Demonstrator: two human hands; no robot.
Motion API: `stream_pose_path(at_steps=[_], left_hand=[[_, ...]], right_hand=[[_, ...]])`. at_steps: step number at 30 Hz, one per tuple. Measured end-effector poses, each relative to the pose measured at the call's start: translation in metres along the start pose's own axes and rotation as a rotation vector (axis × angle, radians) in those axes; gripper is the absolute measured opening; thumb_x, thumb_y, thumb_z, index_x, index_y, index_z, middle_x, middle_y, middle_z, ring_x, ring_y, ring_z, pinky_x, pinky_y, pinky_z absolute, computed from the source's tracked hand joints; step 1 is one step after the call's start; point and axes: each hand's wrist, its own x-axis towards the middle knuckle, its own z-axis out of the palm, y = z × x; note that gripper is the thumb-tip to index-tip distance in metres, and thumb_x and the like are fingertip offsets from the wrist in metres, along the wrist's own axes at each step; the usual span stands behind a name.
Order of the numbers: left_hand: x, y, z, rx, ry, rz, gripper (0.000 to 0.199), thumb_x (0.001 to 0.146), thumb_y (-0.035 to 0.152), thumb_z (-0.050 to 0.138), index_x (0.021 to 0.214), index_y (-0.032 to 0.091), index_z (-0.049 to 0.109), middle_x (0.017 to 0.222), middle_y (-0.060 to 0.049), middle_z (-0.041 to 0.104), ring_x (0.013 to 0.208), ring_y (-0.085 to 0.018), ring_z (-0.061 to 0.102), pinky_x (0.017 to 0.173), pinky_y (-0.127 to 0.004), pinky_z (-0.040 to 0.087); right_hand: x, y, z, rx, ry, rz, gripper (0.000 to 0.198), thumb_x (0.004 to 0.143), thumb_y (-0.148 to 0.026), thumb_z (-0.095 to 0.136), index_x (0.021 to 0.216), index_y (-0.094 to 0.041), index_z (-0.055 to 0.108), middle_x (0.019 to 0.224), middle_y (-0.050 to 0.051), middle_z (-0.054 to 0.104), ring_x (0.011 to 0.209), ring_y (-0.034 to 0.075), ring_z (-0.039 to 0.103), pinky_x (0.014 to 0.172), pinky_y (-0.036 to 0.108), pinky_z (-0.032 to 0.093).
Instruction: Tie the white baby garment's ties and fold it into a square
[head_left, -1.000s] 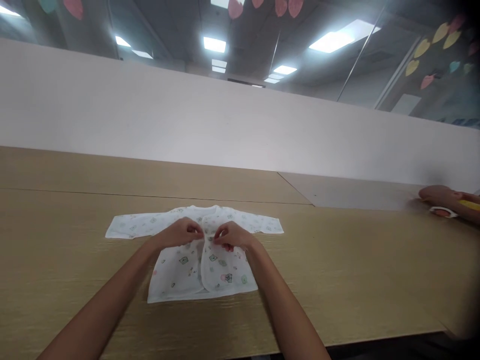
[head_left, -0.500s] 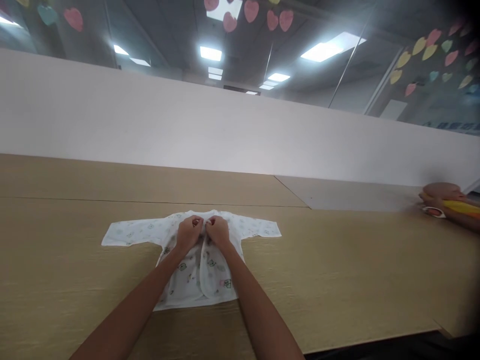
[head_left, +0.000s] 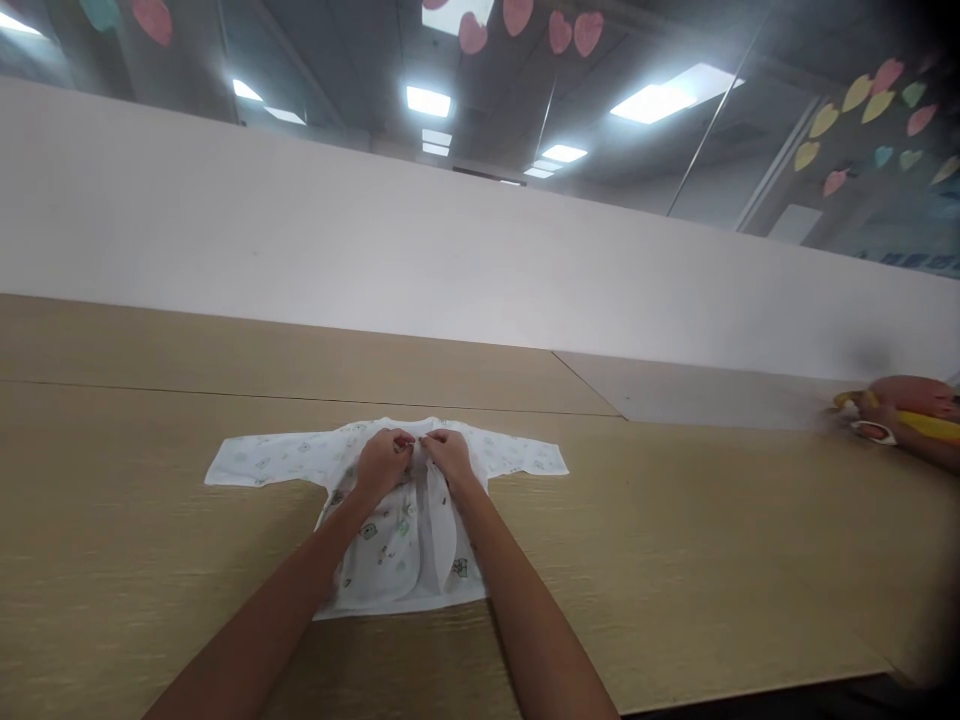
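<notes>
A small white baby shirt (head_left: 379,560) with a printed pattern lies flat on the table, its sleeves spread to both sides. My left hand (head_left: 385,460) pinches the front edge of the shirt close to the neckline. Just beside it, my right hand (head_left: 448,455) grips the opposite front edge with fingers closed. Between the hands the front opening is parted, and the right-hand flap is folded back below my right hand, showing its plain inner side. My fingertips hide the exact spot at the collar.
The wood-toned table (head_left: 675,540) runs up to a white wall (head_left: 337,240) with glass above it, decorated with paper hearts. At the far right edge, another person's hand (head_left: 885,415) is by a blurred reddish and yellow object.
The two front edges have come apart, with my right hand drawing its flap slightly to the right and turning it open. My left hand stays near the collar.
</notes>
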Motion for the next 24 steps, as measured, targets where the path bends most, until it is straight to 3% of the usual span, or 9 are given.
stream_pose_path(at_steps=[14, 24], left_hand=[[-0.002, -0.004, 0.0, -0.259, -0.022, -0.055, 0.024, 0.075, 0.03, 0.05, 0.086, 0.017, 0.067, 0.08, -0.005, 0.068, 0.067, -0.014, 0.06, 0.059, -0.022, 0.043], [0.003, -0.011, 0.007, -0.343, -0.008, -0.07, 0.024, 0.072, 0.031, 0.055, 0.087, 0.015, 0.066, 0.084, -0.006, 0.069, 0.065, -0.013, 0.061, 0.059, -0.023, 0.045]], right_hand=[[0.004, 0.008, -0.001, 0.148, -0.109, -0.051, 0.02, 0.063, -0.019, 0.047, 0.073, -0.013, 0.064, 0.063, -0.001, 0.056, 0.058, 0.01, 0.046, 0.053, 0.019, 0.034], [0.001, 0.006, -0.004, 0.191, -0.118, -0.087, 0.026, 0.06, -0.015, 0.043, 0.08, -0.016, 0.06, 0.054, -0.006, 0.047, 0.05, 0.009, 0.043, 0.05, 0.019, 0.032]])
